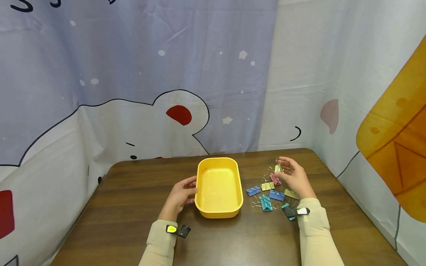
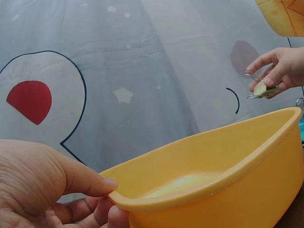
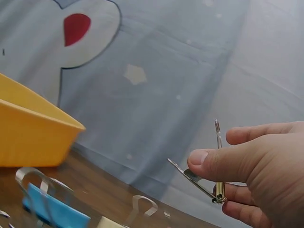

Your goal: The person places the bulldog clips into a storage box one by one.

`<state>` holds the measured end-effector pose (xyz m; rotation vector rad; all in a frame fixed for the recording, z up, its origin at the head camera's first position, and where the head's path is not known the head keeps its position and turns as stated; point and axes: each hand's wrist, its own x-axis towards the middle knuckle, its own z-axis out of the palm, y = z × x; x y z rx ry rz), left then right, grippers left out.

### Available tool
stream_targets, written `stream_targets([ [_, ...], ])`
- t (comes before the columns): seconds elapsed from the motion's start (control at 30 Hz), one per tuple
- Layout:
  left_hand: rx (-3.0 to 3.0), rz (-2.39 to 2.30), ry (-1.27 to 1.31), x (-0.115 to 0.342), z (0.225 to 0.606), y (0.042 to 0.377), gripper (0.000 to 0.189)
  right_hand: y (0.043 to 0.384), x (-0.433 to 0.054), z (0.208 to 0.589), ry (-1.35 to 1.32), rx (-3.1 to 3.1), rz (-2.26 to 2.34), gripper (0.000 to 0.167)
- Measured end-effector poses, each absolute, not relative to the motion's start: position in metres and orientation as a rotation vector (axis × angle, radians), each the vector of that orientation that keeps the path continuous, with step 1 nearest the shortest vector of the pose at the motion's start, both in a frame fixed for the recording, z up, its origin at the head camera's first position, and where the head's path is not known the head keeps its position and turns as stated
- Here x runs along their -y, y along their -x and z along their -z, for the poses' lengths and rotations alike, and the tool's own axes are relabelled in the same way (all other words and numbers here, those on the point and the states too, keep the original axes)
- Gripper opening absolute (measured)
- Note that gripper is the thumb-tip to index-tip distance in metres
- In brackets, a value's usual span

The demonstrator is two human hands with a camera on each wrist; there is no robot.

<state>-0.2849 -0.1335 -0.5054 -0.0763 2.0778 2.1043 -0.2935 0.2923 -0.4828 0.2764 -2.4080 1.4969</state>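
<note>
My left hand point(image 1: 181, 194) holds the left side of a yellow plastic tub point(image 1: 217, 214), its thumb at the rim and the other fingers against the outer wall. The tub's inside shows no contents. To the right, my right hand point(image 1: 294, 178) pinches a pale yellow binder clip point(image 3: 219, 191) between thumb and fingers, its wire handles spread apart. In the right wrist view the clip is raised above the other clips. Just below that hand lies a pink binder clip point(image 1: 275, 179), beside another pale yellow clip point(image 1: 267, 186).
Several more binder clips lie on the brown table point(image 1: 133, 221) right of the tub, among them a blue clip point(image 1: 254, 190), a teal clip point(image 1: 266, 203) and a yellow-green clip point(image 1: 291, 194). A printed curtain point(image 1: 216, 74) hangs behind the table and along its right side.
</note>
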Motion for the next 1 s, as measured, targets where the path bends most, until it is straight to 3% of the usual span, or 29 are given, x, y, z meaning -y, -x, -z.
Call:
stream_targets([
  [1.0,-2.072,-2.106,0.078,0.134,0.506,0.285,0.053,0.313,-0.148,0.486,-0.575,2.429,-1.59,0.054],
])
